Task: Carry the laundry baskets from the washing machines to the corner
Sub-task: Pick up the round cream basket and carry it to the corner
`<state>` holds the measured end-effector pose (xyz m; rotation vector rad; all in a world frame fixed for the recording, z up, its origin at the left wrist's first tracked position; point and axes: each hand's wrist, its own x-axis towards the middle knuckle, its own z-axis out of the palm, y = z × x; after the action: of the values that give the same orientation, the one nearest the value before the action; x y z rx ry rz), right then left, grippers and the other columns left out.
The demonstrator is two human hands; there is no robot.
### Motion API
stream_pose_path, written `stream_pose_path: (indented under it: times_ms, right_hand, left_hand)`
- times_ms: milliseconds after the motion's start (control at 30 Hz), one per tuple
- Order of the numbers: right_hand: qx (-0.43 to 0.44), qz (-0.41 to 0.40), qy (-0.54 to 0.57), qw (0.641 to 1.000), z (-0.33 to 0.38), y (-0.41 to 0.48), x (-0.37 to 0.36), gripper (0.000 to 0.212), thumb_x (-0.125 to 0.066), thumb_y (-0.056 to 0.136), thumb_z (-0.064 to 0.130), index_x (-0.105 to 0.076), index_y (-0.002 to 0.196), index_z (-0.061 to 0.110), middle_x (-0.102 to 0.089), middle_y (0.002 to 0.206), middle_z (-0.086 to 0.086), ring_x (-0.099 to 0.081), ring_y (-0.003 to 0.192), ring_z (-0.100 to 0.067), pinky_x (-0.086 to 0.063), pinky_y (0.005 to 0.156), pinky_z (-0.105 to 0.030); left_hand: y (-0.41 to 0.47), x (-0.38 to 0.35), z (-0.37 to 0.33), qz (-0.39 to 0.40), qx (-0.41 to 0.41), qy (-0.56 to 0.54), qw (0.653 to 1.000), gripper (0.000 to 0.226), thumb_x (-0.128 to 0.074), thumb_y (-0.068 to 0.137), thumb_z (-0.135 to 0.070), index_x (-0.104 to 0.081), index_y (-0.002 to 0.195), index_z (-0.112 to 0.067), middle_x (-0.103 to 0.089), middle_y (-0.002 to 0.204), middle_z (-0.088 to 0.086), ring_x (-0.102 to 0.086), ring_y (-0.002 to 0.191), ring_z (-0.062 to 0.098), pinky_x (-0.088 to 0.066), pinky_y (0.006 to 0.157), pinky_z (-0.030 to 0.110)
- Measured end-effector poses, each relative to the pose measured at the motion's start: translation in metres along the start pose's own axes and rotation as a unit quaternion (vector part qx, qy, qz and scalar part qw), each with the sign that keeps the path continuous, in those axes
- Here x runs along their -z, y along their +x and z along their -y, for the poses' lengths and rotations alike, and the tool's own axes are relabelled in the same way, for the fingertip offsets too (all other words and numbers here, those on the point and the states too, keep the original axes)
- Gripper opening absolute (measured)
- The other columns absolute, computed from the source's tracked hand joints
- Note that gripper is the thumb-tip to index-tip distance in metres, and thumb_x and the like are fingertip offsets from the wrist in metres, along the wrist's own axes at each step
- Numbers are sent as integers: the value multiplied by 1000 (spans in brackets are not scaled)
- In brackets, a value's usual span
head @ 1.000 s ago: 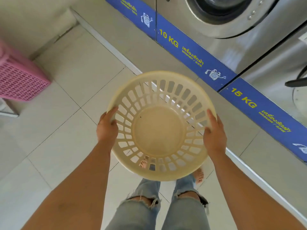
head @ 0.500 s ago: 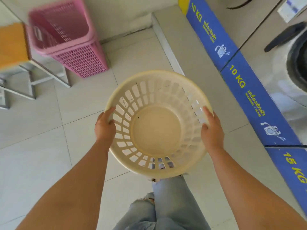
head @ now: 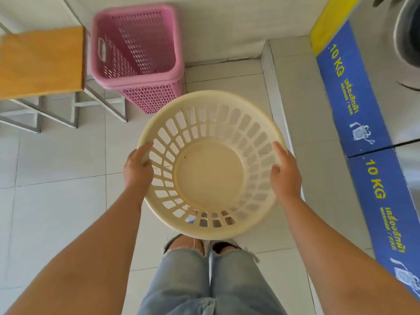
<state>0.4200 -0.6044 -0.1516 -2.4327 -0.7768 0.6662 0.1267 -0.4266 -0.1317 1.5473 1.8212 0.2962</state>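
A round cream laundry basket (head: 210,176) with slotted walls hangs empty in front of me, above the tiled floor. My left hand (head: 137,171) grips its left rim and my right hand (head: 285,172) grips its right rim. A tall pink laundry basket (head: 138,53) stands empty on the floor in the corner by the wall, just beyond the cream one. Washing machines (head: 406,37) line the right side, with blue 10 KG bands (head: 354,114) along their base.
A wooden-topped bench (head: 41,62) on a grey metal frame stands at the left, beside the pink basket. A raised tiled step (head: 295,92) runs under the machines. My legs in torn jeans (head: 204,280) show below the basket. White floor tiles spread to the left.
The view has turned left toward the corner. The pink basket and bench have come nearer and more central, and the machines have slid to the right edge. Both hands keep their hold on the cream basket.
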Motion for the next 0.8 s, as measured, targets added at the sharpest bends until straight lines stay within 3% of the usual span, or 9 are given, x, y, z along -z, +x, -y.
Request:
stream_pose_path:
  times_ms: [233,433,800]
  right_hand:
    - [-9,-6,-2,1000,64,102,-10,63,-42,96,4,-36,145,43,-32,155,7,-45,133,-22,-40,103,-38]
    - [-26,-17,-8,999,103,178,-11,61,-43,96,3,-37,145,40,-35,152,3,-46,131,-24,-40,101,-35]
    - [-32,9,-24,999,110,343,13,63,-42,96,4,-37,145,42,-38,149,1,-50,126,-26,-40,91,-30]
  left_hand:
    - [113,-8,-54,16,3,-12,1000,58,-40,90,-1,-56,131,-39,-53,133,-2,-53,93,17,-47,76,32]
    - [193,-17,-110,31,-14,-5,999,56,-42,90,-1,-57,129,-39,-55,132,-6,-55,91,18,-45,74,30]
    - [285,-89,-206,25,15,-14,999,58,-41,88,-1,-57,129,-40,-57,130,-2,-56,97,18,-49,79,33]
